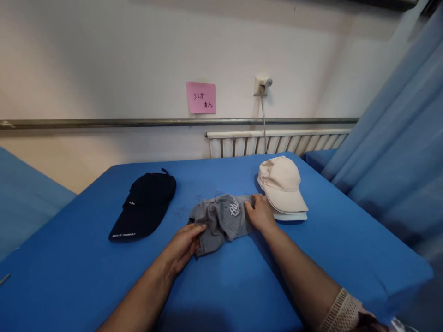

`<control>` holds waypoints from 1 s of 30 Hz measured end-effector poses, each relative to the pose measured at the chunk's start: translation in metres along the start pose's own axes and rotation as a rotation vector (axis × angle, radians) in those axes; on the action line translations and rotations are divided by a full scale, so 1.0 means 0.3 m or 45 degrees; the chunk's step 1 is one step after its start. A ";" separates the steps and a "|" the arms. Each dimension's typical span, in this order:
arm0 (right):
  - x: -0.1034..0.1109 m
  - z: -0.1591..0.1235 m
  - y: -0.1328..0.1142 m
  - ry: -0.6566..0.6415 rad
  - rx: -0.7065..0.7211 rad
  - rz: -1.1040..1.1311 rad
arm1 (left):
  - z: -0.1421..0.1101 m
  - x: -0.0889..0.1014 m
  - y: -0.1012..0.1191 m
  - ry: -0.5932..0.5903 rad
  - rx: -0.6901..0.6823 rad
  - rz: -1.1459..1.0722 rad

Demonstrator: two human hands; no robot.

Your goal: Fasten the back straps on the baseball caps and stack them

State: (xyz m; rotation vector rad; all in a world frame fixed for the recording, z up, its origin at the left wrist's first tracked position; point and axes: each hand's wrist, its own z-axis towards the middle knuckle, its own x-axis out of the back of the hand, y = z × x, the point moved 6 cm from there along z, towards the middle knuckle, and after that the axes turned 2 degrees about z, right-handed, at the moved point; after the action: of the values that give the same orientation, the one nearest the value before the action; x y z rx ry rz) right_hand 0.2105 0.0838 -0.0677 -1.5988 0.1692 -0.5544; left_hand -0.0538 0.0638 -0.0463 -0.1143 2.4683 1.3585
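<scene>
A grey baseball cap [211,230] with white lettering lies crumpled on its side at the middle of the blue table [221,281]. My left hand [185,244] grips its left end, thumb on top and fingers underneath. At the cap's right end, my right hand [260,213] is closed on the brim, with the thumb on the near face. Just beyond that hand sits a cream baseball cap [282,182], stacked on a pale cap [294,216] of which only the brim edge shows. To the left lies a black baseball cap [148,198], brim toward me, with small white print.
Behind the table a metal rail [138,123] and a white radiator [249,144] run along the wall. A cord hangs from a plugged socket [262,86] beside a pink note [201,97]. Blue curtains [398,124] hang at the right.
</scene>
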 end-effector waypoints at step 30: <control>-0.249 -0.234 -0.031 -0.805 -0.602 1.226 | 0.065 0.050 0.494 0.216 -0.677 -0.151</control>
State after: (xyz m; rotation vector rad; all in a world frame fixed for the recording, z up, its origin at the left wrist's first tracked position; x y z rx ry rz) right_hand 0.1125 0.0541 -0.0766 -1.8257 0.5731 0.7799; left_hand -0.0961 0.1620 0.0592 -0.5046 2.1163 1.9829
